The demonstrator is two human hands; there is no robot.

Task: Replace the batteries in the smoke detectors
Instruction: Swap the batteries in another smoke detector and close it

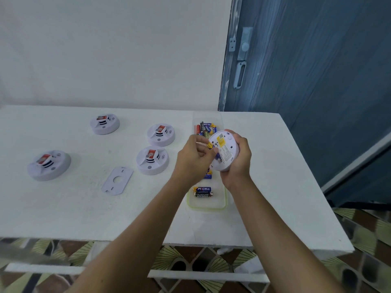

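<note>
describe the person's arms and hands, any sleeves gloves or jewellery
Both are bare. The left hand and right hand wear no gloves, and no rings show. The left forearm and right forearm are uncovered down to the bottom edge of the picture, with no sleeve, watch or wristband in view.

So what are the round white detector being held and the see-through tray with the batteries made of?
The round white smoke detector looks like moulded plastic, smooth and matte: an even white shell with labels stuck on. The see-through tray is probably clear plastic, smooth: the white table shows through it and its rim has a yellowish tint.
</note>
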